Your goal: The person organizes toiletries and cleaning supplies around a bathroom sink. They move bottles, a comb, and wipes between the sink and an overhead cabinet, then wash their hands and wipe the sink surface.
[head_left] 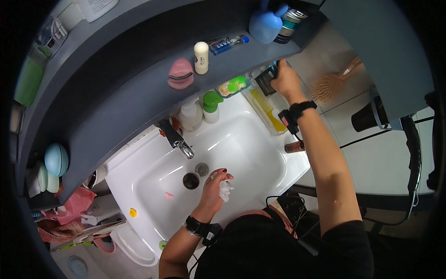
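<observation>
Left hand (pixel 213 189) kinda half-curled round crumpled white tissue (pixel 225 191), over sink (pixel 246 158). Right hand (pixel 288 83) up by dark box (pixel 266 83), can't tell how open or if holding anything. Hairbrush (pixel 326 88) just right of it.

I am in a bathroom: there is a sink (pixel 255 156), a pump bottle (pixel 211 115) at eleven o'clock, a hairbrush (pixel 327 88) at two.

Right of our left hand (pixel 213 191) we can pass over the sink (pixel 253 160); faucet (pixel 173 136), green-topped bottle (pixel 212 111) and overhanging shelf (pixel 134 100) block the back.
</observation>
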A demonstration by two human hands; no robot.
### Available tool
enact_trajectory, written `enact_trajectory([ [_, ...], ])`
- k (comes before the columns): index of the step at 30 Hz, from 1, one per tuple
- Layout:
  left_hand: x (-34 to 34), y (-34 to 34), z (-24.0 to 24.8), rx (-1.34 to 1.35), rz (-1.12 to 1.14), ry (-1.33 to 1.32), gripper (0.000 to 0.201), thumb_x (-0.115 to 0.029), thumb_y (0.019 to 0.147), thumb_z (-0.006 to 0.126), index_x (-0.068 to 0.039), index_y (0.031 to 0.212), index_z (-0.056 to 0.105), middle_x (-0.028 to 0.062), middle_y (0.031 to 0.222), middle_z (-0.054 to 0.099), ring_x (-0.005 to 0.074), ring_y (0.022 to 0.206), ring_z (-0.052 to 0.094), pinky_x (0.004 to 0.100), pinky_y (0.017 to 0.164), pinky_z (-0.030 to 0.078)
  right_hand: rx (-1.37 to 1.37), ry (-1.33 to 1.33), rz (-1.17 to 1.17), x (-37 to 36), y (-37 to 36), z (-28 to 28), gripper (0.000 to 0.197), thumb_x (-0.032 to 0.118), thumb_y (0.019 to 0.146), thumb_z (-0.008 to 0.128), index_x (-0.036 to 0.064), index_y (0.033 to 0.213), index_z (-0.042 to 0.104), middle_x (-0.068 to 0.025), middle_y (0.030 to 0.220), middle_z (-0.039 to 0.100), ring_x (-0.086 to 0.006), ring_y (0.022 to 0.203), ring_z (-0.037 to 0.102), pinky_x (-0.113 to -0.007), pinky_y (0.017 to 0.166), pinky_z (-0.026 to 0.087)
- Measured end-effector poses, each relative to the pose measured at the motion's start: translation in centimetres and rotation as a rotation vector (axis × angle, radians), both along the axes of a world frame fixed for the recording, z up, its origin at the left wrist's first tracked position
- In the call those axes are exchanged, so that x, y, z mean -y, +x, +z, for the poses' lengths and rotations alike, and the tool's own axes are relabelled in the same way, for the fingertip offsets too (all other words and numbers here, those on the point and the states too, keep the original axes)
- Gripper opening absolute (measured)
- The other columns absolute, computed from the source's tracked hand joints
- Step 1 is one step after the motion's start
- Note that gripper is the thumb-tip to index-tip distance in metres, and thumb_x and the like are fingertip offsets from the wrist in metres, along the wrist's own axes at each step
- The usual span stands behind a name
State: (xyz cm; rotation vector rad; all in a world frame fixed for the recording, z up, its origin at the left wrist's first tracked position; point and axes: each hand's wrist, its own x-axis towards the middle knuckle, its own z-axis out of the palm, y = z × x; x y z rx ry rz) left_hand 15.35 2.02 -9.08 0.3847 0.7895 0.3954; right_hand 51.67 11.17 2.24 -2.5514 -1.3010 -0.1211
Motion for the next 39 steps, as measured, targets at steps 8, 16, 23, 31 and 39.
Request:
enact_trajectory([
  [8, -0.4, -1.2, 0.2, -0.031, 0.008, -0.036, 0.022, -0.016, 0.094, 0.052, -0.004, 0.112, 0.052, 0.0080, 0.093, 0.061, 0.0147, 0.087, 0.058, 0.0269, 0.070, 0.046, 0.238, -0.011, 0.186, -2.3, 2.7, -1.9, 0.045, 0.004, 0.068, 0.069, 0.0036, 0.112, 0.060, -0.0229, 0.109, 0.061, -0.0389, 0.108, 0.056, -0.045, 0.090, 0.049],
  [16, -0.1, -1.3, -0.1, -0.060, 0.009, -0.026, 0.020, -0.024, 0.095, 0.054, -0.011, 0.109, 0.055, 0.0046, 0.091, 0.060, 0.0121, 0.072, 0.057, 0.0257, 0.061, 0.044, 0.636, 0.028, 0.208, -1.1, 0.9, -3.9, 0.045, 0.017, 0.070, 0.073, 0.0096, 0.112, 0.061, -0.0108, 0.118, 0.054, -0.0305, 0.117, 0.047, -0.044, 0.097, 0.040],
  [23, -0.4, -1.8, 0.5, -0.096, 0.038, -0.044, 0.018, -0.015, 0.095, 0.052, -0.005, 0.108, 0.056, 0.0077, 0.092, 0.062, 0.0148, 0.083, 0.057, 0.0272, 0.068, 0.046, 0.772, -0.020, 0.169, -2.9, 1.5, -6.5, 0.032, 0.028, 0.085, 0.055, 0.0115, 0.113, 0.061, -0.0085, 0.121, 0.054, -0.0283, 0.124, 0.041, -0.056, 0.102, 0.032],
  [31, -0.7, -2.1, 0.5, -0.074, 0.067, -0.062, 0.017, -0.017, 0.094, 0.054, -0.006, 0.107, 0.057, 0.0067, 0.090, 0.062, 0.0133, 0.077, 0.056, 0.0268, 0.065, 0.046, 0.756, 0.064, 0.124, -2.7, 0.3, -6.7, 0.051, 0.041, 0.079, 0.065, 0.0121, 0.120, 0.057, -0.0079, 0.126, 0.051, -0.0286, 0.125, 0.040, -0.060, 0.103, 0.029],
  [39, 0.1, -1.7, -0.7, -0.069, 0.014, -0.010, 0.020, -0.025, 0.094, 0.056, -0.009, 0.105, 0.058, 0.0050, 0.089, 0.060, 0.0138, 0.073, 0.057, 0.0263, 0.061, 0.044, 0.786, -0.053, 0.323, -1.4, 0.1, -6.7, 0.026, 0.016, 0.083, 0.055, 0.0107, 0.106, 0.065, -0.0065, 0.123, 0.052, -0.0248, 0.124, 0.042, -0.058, 0.104, 0.029],
])
